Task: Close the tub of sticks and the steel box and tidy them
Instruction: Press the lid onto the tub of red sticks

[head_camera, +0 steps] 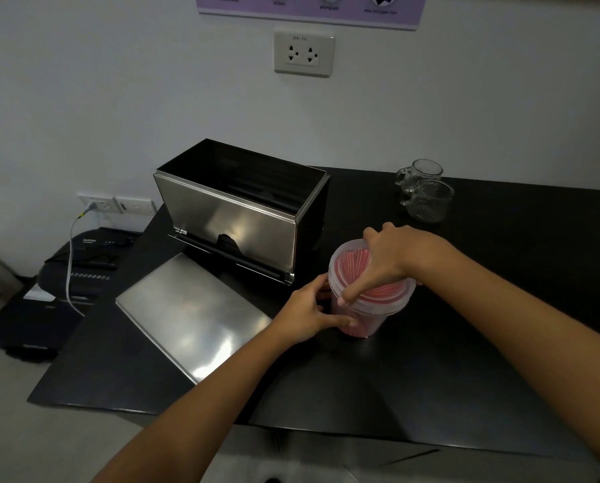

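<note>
Under the right hand [391,259], tub [359,320] lid [378,298] half hidden.

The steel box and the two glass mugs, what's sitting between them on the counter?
Nothing: in the head view, only bare black counter separates the steel box from the glass mugs.
</note>
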`<state>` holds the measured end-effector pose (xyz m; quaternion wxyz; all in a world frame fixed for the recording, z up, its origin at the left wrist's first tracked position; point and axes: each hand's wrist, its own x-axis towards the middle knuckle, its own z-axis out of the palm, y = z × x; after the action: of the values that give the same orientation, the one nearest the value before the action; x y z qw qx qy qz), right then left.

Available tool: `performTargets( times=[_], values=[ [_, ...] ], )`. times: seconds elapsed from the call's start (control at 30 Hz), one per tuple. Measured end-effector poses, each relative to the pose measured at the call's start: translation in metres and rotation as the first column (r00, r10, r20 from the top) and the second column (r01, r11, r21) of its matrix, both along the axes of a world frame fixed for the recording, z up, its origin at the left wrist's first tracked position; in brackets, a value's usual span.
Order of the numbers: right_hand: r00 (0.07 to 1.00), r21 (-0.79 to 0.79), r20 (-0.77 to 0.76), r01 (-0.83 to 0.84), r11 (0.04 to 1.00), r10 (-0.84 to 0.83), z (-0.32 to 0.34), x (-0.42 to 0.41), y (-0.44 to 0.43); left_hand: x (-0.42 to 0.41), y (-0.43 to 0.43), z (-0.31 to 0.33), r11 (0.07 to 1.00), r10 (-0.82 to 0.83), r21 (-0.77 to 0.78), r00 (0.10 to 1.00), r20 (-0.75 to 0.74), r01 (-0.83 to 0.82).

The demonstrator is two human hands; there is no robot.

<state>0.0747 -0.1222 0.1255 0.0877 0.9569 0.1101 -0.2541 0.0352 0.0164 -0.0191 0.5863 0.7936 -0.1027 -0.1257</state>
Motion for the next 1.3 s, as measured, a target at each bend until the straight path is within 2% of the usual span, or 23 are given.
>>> performTargets(
  times=[0.1, 0.17, 0.2, 0.3, 0.4, 0.8, 1.03, 1.3],
  values=[
    [0.998, 0.034, -0.06, -0.014, 0.999, 0.016, 0.0, 0.002, -0.007, 0.002, 0.001, 0.003, 1.0, -0.01, 0.001, 1.0, -0.016, 0.01],
    [0.985, 0.156, -0.166, -0.012, 0.988, 0.039, -0.001, 0.003, -0.018, 0.002, 0.001, 0.004, 1.0, -0.009, 0.009, 1.0, -0.021, 0.009],
    [0.982, 0.212, -0.172, -0.039, 0.977, 0.077, -0.002, 0.002, -0.024, 0.002, 0.001, 0.004, 1.0, -0.007, 0.02, 1.0, -0.014, 0.007],
    [0.985, 0.28, 0.006, -0.168, 0.945, 0.173, -0.012, -0.003, -0.036, 0.0, -0.001, 0.004, 1.0, 0.002, 0.031, 1.0, 0.001, -0.002],
    [0.972, 0.29, 0.147, -0.22, 0.931, 0.183, -0.021, -0.006, -0.041, -0.002, -0.002, 0.004, 0.999, 0.018, 0.035, 0.999, 0.032, -0.02],
    [0.936, 0.341, 0.348, -0.179, 0.923, 0.053, -0.037, -0.02, -0.038, -0.007, -0.008, 0.002, 0.99, 0.093, 0.091, 0.986, 0.141, -0.107],
    [0.938, 0.334, 0.337, -0.196, 0.922, 0.078, -0.038, -0.018, -0.037, -0.005, -0.007, 0.008, 0.991, 0.068, 0.107, 0.993, 0.101, -0.079],
    [0.985, 0.449, 0.164, -0.121, 0.885, 0.051, -0.04, -0.018, -0.037, -0.014, -0.005, 0.026, 0.991, 0.004, 0.137, 0.999, 0.047, -0.01]
  ],
)
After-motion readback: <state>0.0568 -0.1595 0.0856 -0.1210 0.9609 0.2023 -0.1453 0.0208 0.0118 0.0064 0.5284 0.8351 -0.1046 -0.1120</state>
